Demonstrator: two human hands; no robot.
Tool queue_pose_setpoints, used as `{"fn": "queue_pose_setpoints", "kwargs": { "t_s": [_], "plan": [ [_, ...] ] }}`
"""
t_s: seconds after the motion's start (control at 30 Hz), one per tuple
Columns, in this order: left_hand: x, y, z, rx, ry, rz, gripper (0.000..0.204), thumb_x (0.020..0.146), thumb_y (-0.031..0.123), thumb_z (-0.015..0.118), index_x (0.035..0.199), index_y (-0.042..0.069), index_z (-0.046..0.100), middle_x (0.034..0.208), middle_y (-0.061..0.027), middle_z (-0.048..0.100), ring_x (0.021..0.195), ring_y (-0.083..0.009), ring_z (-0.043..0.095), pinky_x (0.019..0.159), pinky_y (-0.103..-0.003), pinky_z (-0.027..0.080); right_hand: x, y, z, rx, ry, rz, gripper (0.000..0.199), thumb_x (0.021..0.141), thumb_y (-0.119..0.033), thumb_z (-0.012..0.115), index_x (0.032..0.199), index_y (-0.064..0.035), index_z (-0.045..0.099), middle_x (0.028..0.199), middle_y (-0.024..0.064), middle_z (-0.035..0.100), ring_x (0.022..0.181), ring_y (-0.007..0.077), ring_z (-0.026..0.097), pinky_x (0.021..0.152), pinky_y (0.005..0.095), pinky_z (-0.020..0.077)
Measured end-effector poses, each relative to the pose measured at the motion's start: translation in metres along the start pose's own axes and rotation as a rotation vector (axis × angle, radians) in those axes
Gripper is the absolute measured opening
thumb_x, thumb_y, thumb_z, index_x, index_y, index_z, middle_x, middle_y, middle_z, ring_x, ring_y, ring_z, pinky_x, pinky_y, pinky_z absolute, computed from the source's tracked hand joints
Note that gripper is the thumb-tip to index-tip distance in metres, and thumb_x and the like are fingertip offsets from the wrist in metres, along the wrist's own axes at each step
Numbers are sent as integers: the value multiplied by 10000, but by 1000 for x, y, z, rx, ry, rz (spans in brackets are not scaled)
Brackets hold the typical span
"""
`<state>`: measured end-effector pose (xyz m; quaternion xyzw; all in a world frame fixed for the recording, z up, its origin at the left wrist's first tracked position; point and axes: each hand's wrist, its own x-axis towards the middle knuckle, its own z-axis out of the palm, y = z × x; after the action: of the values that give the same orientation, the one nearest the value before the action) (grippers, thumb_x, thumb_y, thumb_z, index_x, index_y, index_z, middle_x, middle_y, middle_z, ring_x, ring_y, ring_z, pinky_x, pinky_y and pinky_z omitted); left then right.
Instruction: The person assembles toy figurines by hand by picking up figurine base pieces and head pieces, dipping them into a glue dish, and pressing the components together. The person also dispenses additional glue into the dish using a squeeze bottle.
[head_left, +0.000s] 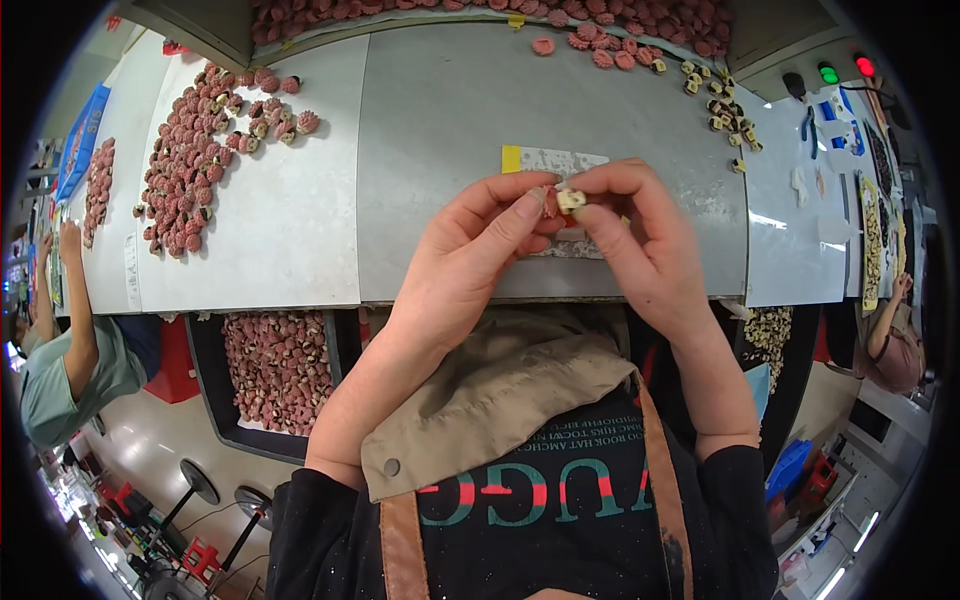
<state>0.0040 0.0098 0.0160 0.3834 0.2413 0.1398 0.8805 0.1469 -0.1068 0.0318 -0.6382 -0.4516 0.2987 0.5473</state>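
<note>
- Pinching a pink ridged piece point(549, 203), the left hand point(465, 240) is meeting the right hand point(650, 240), which is pinching a cream-and-dark piece point(571, 201).
- Both pieces are facing each other above the worktop point(440, 120); whether they are touching is too small to tell.
- Steady work here is probably calling for light pressure on the edges, with the facing sides staying in sight and square.
- Beneath, a speckled pad point(565, 158) with a yellow strip point(511, 159) is lying; keeping over it should be helping with drops.
- Leftward, a pile of pink-and-cream pieces point(185, 170) is spreading well clear.
- Farther off, loose cream-and-dark bits point(735, 115) are lying rightward, and pink shells point(620, 58) are lying ahead.
</note>
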Motion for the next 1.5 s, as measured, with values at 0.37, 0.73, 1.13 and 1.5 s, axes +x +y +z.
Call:
{"fn": "queue_pose_setpoints", "kwargs": {
  "t_s": [0.37, 0.73, 1.13, 1.5],
  "plan": [
    [-3, -14, 6, 216, 16, 242, 299, 974, 121, 587, 1227, -34, 550, 1115, -80, 635, 1018, -120, 610, 890, -253, 498, -5, 16, 1, -398, 48, -337, 224, 859, -11, 663, 1071, -36, 595, 1025, 103, 596, 902, 237, 601, 783, 316, 504],
    [-5, -20, 14, 364, 23, 270, 514, 899, 50, 658, 1346, 9, 409, 1059, -98, 615, 961, -123, 619, 855, -252, 520, 3, 11, -5, -595, -8, -467, 328, 706, -30, 750, 1008, -65, 628, 963, 77, 581, 873, 269, 586, 738, 365, 510],
    [3, -27, 15, 335, -7, 301, 418, 917, -2, 618, 1295, 3, 439, 1144, -125, 618, 1034, -141, 628, 878, -254, 523, -1, 13, -16, -579, -57, -385, 379, 724, 55, 685, 1085, -52, 640, 1039, 95, 600, 936, 283, 584, 793, 363, 499],
    [20, 30, -27, 1618, 229, 715, 266, 854, 40, 642, 1119, 23, 623, 1025, -140, 656, 973, -301, 613, 860, -383, 492, 8, 23, -114, -897, 112, -283, 301, 842, -88, 665, 1137, -47, 615, 1101, 116, 595, 996, 281, 587, 839, 372, 485]
  ]
}}
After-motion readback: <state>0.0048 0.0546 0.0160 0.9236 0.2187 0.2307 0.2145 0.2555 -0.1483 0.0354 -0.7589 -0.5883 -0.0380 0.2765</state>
